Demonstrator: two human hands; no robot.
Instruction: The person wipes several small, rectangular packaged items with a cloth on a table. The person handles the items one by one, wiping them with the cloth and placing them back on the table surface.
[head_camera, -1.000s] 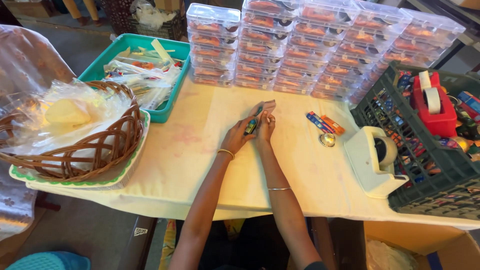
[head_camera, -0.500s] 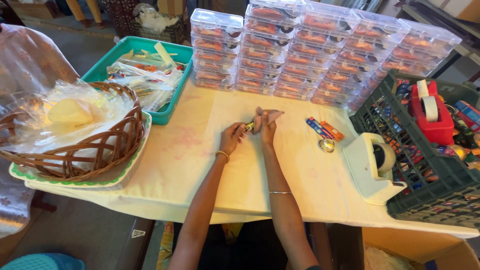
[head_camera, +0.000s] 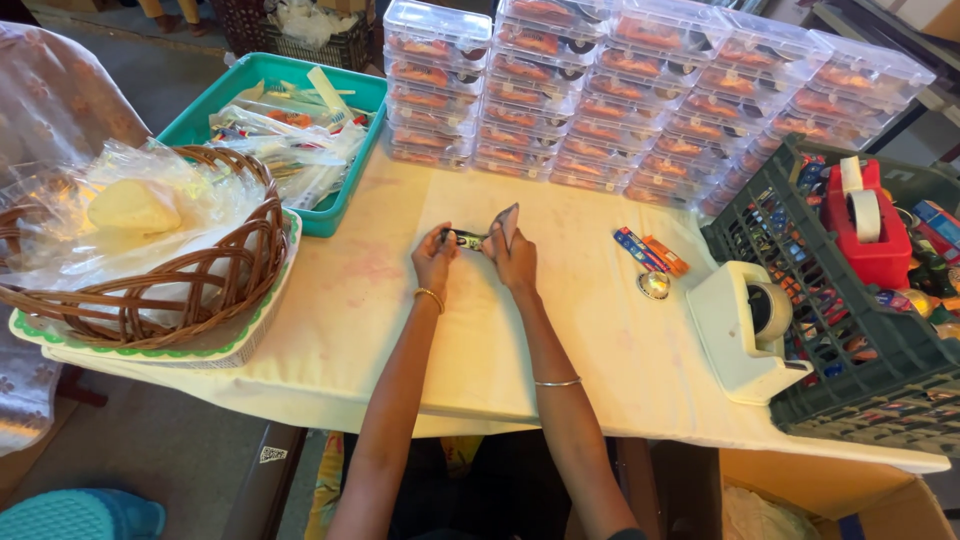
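A cream-covered table (head_camera: 350, 300) carries stacked clear plastic boxes (head_camera: 640, 90) along its far edge, a teal tray (head_camera: 345, 215) and a wicker basket (head_camera: 180, 300) at left, and a white tape dispenser (head_camera: 745, 325) beside a dark crate (head_camera: 860, 350) at right. Near the table centre, both hands meet over a small dark toy car (head_camera: 466, 239). The left hand (head_camera: 435, 262) pinches its left end; the right hand (head_camera: 512, 255) grips the right end together with a small flat card (head_camera: 507, 224). The car appears light, rigid and smooth; hold it by the ends. Both forearms extend straight from the near edge, wrists low above the cloth.
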